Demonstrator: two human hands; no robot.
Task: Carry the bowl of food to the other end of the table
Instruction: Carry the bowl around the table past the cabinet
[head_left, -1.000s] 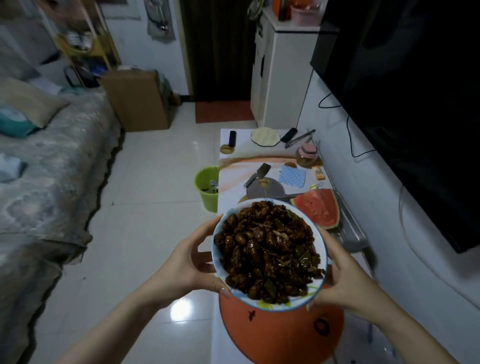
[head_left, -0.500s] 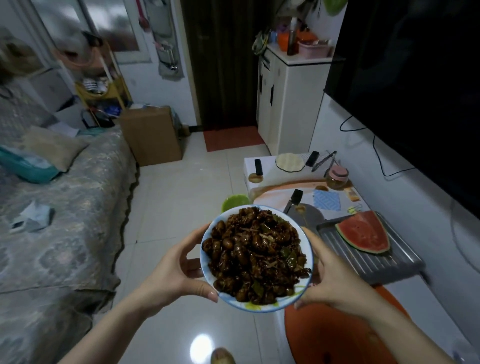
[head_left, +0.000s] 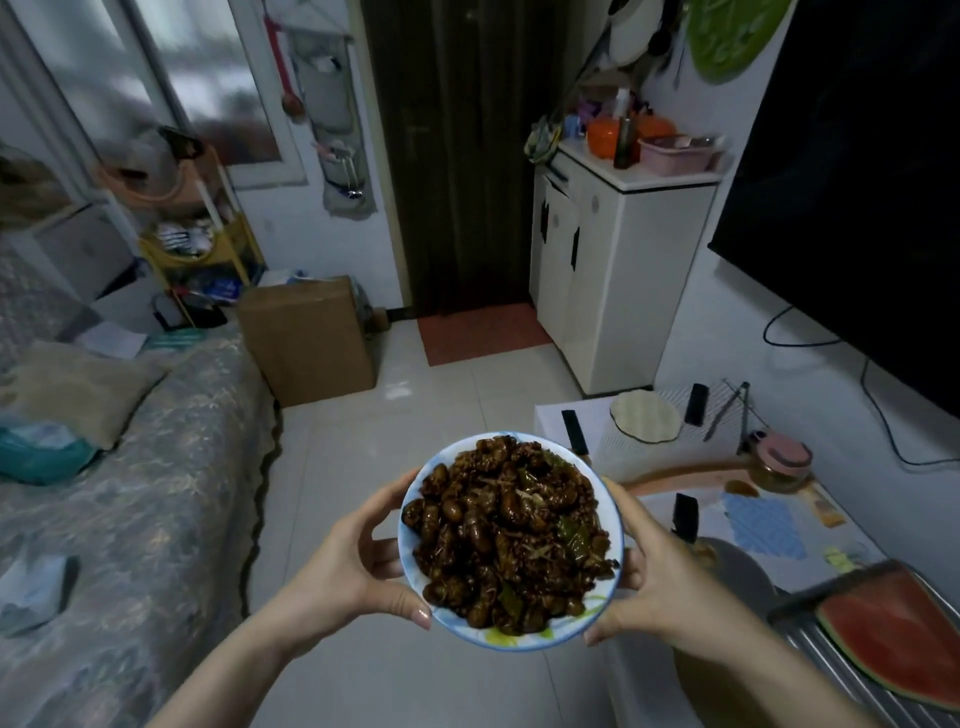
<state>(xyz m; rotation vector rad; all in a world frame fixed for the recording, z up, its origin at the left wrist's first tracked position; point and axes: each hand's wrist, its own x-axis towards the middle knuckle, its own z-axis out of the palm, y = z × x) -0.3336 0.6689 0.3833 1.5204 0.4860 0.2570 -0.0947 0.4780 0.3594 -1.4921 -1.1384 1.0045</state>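
Observation:
A white bowl with a blue rim, heaped with dark brown glazed food, is held in the air in front of me. My left hand grips its left side, thumb on the rim. My right hand grips its right side. The bowl hangs over the tiled floor, just left of the low table, whose far end lies ahead to the right.
On the table lie a watermelon slice on a metal tray, a blue cloth, a pink-lidded jar, a pale round mat, tongs and black remotes. A sofa lines the left. A cardboard box and white cabinet stand ahead.
The view has moved forward along the table and tilted up; the watermelon and tray slid toward the lower right. Both hands keep the bowl, now left of the table rather than over it.

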